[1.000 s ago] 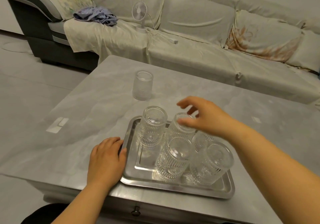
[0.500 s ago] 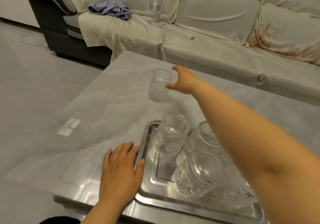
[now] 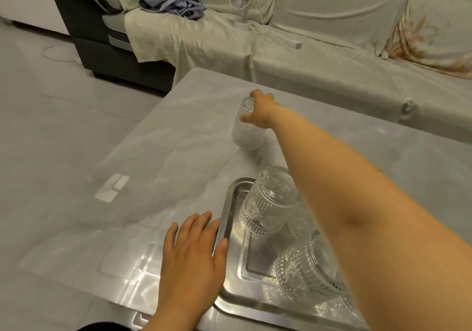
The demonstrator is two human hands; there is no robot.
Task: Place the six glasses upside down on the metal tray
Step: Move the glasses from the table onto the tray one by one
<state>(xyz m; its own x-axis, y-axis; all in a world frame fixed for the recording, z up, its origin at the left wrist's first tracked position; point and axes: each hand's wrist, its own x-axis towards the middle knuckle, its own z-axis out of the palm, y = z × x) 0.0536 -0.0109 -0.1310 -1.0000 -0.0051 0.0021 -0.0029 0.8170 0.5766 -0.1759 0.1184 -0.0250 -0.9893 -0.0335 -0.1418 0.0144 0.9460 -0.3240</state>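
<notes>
Glass, sixth and last [image 3: 247, 128]: stands alone on the counter [image 3: 158, 167], mouth up, long axis vertical, well beyond the far end of the metal tray [image 3: 229, 210] and apart from it. Right hand [image 3: 260, 109]: reached out at full arm's length, directly at the glass; fingers curled over the rim and the thumb against the near side of the wall, so the hold looks closed on the glass, though the base appears to sit on the counter. Left hand [image 3: 194, 249]: flat and spread, nothing held, palm on the counter with the thumb against the tray's left rim, seemingly steadying it; far from the glass, so the right hand is the working one. Glasses on tray: the ribbed one at the far left [image 3: 270, 203] and another nearer [image 3: 306, 272] rest bottom up; the rest are hidden under the right forearm. Change since half a second ago: the right hand was then just beside the rim, fingers open and not touching; it has now closed round the glass. Judgement: the next move calls for a lift, a turn of the vertical axis end for end, and carriage back toward the tray.
</notes>
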